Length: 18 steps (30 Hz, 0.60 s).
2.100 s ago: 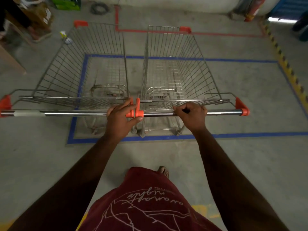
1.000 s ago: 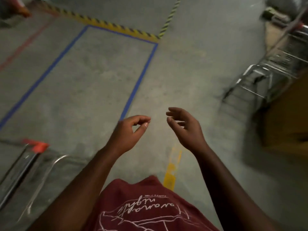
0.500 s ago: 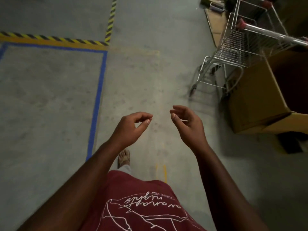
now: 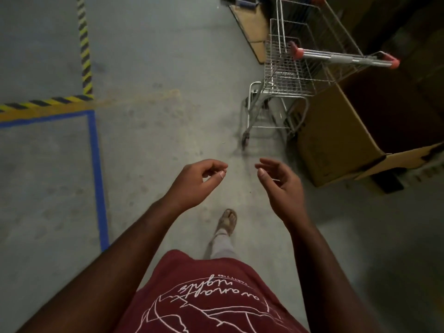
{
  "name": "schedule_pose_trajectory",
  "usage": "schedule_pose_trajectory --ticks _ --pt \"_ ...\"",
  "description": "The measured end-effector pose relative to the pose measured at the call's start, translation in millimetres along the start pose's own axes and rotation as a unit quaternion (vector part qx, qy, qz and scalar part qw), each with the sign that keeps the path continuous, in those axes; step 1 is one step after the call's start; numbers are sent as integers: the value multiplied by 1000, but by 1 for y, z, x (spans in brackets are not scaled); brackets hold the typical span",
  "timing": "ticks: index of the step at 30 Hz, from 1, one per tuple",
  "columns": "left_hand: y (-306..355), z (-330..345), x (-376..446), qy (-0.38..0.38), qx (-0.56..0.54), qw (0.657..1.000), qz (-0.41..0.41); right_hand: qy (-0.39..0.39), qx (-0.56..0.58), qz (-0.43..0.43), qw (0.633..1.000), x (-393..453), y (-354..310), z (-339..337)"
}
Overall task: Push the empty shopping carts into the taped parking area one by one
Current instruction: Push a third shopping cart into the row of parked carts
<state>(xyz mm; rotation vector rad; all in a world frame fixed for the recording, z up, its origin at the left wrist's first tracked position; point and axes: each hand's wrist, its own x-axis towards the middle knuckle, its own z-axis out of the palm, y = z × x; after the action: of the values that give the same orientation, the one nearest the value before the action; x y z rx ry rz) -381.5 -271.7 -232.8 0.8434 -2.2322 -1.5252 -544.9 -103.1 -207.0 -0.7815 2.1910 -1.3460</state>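
Note:
An empty wire shopping cart [image 4: 295, 70] with a steel handle and orange end caps stands at the upper right, beside a cardboard box. A corner of the blue taped parking area [image 4: 96, 164] shows at the left; the carts parked in it are out of view. My left hand [image 4: 194, 183] and my right hand [image 4: 281, 183] hang in front of me at mid-frame, fingers loosely curled and apart, holding nothing. Both hands are well short of the cart, which lies ahead and to the right.
A large open cardboard box [image 4: 348, 133] sits right of the cart, touching or nearly touching it. Yellow-black hazard tape [image 4: 84, 44] runs along the floor at the upper left. A flat cardboard sheet [image 4: 252, 32] lies behind the cart. My sandalled foot [image 4: 227, 221] is stepping forward on bare concrete.
My hands let go of the parked cart's handle and I turned away to the right. The other cart has come closer and more central; my hands stay empty.

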Motion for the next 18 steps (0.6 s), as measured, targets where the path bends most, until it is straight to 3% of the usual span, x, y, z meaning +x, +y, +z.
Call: schedule_pose_trajectory --ticks 18 --pt "106 115 392 -48 31 995 80 62 56 1 996 352 25 -159"
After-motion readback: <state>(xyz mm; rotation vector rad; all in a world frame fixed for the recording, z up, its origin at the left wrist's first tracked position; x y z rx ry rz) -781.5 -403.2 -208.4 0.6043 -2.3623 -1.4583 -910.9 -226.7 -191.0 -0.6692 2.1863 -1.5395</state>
